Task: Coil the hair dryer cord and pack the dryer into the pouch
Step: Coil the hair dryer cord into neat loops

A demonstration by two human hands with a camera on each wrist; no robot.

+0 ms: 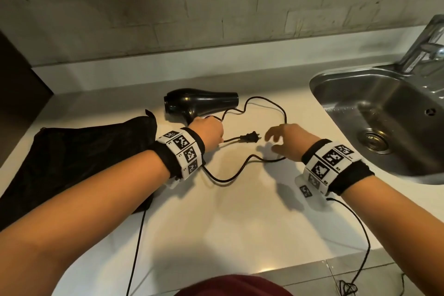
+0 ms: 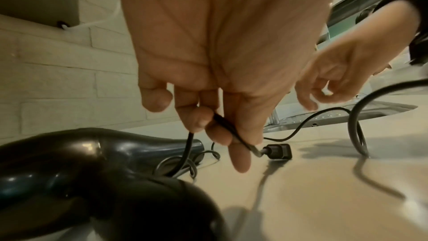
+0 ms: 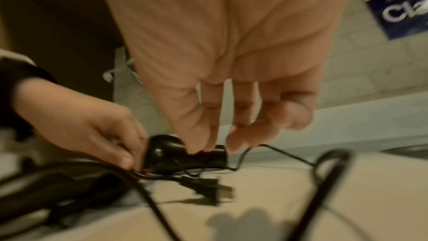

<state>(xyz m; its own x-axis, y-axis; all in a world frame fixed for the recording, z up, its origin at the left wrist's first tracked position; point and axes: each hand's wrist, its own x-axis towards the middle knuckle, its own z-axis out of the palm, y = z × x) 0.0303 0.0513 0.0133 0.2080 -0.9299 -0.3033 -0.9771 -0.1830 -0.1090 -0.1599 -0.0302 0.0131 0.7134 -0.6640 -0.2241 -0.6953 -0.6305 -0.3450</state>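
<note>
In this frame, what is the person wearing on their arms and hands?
Both forearms are bare, no sleeves or gloves. Each wrist carries a black fabric band with a white strip of square black-and-white coded markers: left wrist band, right wrist band. A thin black cable trails from the right band towards the counter edge; another hangs below the left forearm.

I stand at a pale countertop [image 1: 216,211] with a raised back ledge. Behind it runs a wall of light brick-pattern tile [image 1: 216,7]. To my right a stainless steel sink [image 1: 374,103] is set into the counter, its drain visible, with a chrome faucet [image 1: 422,48] at the rear. A dark panel [image 1: 16,84] stands at far left. A blue sign [image 3: 398,12] hangs on the wall.
</note>
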